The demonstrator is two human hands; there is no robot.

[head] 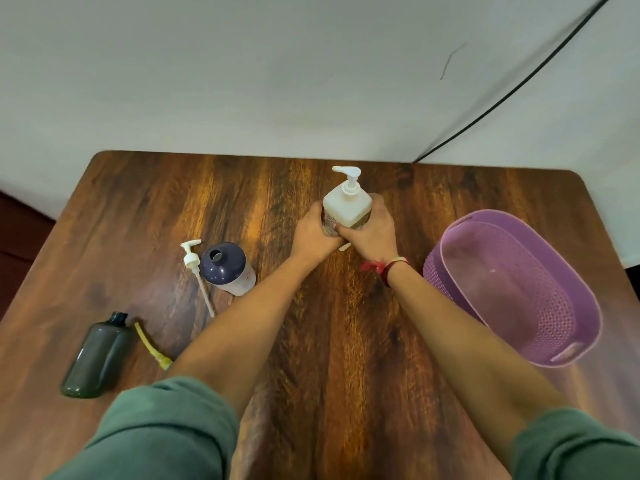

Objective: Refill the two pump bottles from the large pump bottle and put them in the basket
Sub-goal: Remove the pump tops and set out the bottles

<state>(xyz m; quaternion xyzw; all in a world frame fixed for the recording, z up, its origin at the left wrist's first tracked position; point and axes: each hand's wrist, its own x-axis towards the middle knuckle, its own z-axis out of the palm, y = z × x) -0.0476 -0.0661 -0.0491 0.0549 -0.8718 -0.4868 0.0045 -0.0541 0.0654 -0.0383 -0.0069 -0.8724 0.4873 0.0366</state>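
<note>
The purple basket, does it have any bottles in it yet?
No, the purple basket shows only its own bare bottom and walls inside.

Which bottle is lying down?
The dark green bottle, nearest the left edge, lies on its side. The purple bottle and the white pump bottle stand upright.

Upright white pump bottle (347,206), open purple bottle (227,268), green bottle (97,355) lying

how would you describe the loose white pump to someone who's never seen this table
On the wooden table, find the dark purple bottle with an open neck, left of centre. The loose white pump lies just left of it, tube trailing toward the person. It is white, unlike the yellow pump lying nearer the person.
</note>
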